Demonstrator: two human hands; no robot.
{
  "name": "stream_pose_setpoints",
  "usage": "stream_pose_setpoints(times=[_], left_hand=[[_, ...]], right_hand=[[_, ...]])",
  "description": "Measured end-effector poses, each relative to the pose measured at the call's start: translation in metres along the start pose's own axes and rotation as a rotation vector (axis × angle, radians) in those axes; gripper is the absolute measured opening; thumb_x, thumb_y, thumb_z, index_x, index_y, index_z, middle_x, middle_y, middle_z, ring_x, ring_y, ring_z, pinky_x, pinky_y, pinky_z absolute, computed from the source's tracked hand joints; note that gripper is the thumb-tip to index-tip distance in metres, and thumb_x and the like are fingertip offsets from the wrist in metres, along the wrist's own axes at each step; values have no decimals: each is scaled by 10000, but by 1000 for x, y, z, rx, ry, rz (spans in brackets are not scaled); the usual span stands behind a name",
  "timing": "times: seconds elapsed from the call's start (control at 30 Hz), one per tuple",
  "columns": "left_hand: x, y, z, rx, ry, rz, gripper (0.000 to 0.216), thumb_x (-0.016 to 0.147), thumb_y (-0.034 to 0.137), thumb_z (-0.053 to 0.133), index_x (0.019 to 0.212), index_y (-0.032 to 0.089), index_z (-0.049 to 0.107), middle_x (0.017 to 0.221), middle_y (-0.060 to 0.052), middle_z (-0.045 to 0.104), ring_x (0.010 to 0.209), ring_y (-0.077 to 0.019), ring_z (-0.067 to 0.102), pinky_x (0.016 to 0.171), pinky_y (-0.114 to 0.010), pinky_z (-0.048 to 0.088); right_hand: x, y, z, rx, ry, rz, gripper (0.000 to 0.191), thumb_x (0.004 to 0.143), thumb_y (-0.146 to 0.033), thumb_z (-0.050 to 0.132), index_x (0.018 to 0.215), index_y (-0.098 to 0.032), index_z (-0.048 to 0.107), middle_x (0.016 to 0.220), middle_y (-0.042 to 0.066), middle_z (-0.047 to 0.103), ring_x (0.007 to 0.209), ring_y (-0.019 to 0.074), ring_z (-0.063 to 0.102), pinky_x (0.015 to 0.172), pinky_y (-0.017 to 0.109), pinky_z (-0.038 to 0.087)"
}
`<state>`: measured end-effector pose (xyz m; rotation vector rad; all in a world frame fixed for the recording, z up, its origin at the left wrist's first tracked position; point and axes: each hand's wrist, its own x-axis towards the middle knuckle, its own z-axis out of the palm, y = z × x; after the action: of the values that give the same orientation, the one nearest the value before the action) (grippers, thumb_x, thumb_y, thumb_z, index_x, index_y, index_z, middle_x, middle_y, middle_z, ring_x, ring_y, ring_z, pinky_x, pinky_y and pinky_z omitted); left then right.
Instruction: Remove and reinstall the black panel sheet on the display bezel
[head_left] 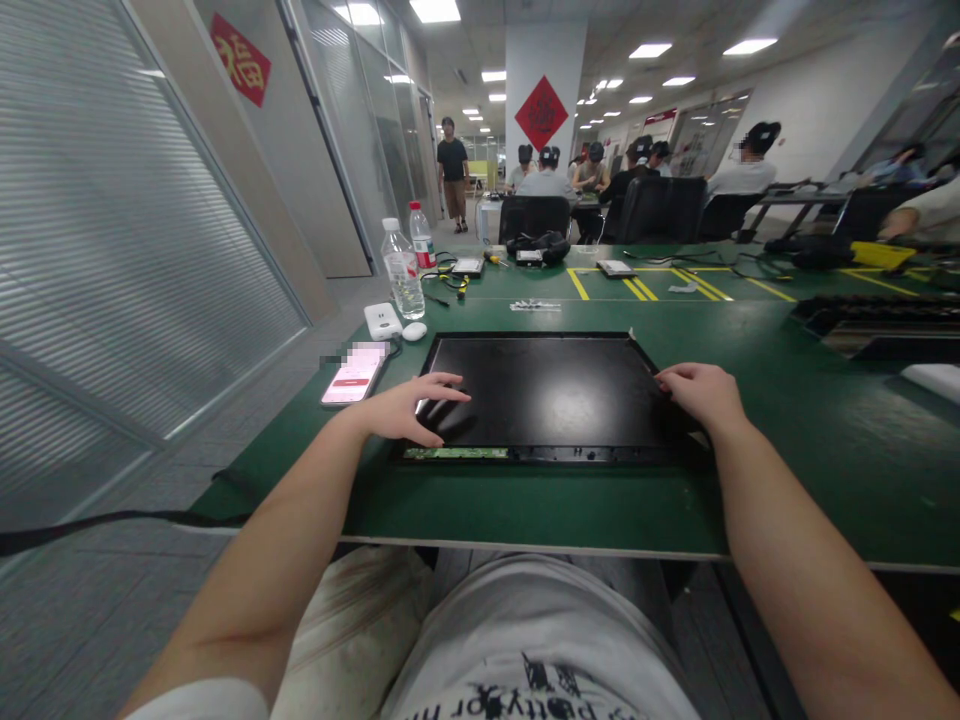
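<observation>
A black flat display panel lies face up on the green table in front of me. Along its near edge runs a strip with a green circuit board at the left end. Over the panel's left side is my left hand, fingers spread and the thumb near the lower left corner. I cannot tell whether its fingertips touch the surface. At the right edge, my right hand pinches the panel's rim between thumb and bent fingers.
Left of the panel are a lit phone, a white charger, a small white oval case and two bottles, one a clear water bottle. Farther back lie drives and cables. Dark frames are stacked at right. People sit beyond the table.
</observation>
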<state>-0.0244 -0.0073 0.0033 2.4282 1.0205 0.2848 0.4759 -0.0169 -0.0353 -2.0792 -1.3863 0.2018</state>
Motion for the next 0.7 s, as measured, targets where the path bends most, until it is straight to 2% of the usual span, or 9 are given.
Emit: stream_pose_setpoints(times=[0.2, 0.43, 0.7], left_hand=[[1, 1, 1, -6, 17, 11, 695, 687, 452, 882, 1356, 327, 740, 1632, -92, 498, 1484, -386, 483, 1230, -500, 373], [2, -3, 1, 8, 29, 44, 656, 703, 421, 869, 1339, 315, 750, 1641, -96, 491, 1493, -376, 477, 1242, -497, 357], [2, -3, 2, 7, 44, 30, 633, 701, 464, 868, 1305, 305, 765, 1616, -103, 522, 1479, -377, 492, 1243, -507, 352]], right_hand=[[2, 3, 2, -6, 21, -15, 290, 752, -392, 624, 870, -245, 845, 756, 77, 758, 793, 277, 724, 807, 384, 563], [1, 2, 1, -21, 1, 3, 295, 760, -374, 622, 895, -237, 846, 813, 91, 772, 820, 287, 727, 822, 399, 561], [3, 4, 0, -48, -20, -44, 304, 790, -378, 608, 916, -238, 846, 826, 97, 771, 814, 291, 729, 821, 412, 564]])
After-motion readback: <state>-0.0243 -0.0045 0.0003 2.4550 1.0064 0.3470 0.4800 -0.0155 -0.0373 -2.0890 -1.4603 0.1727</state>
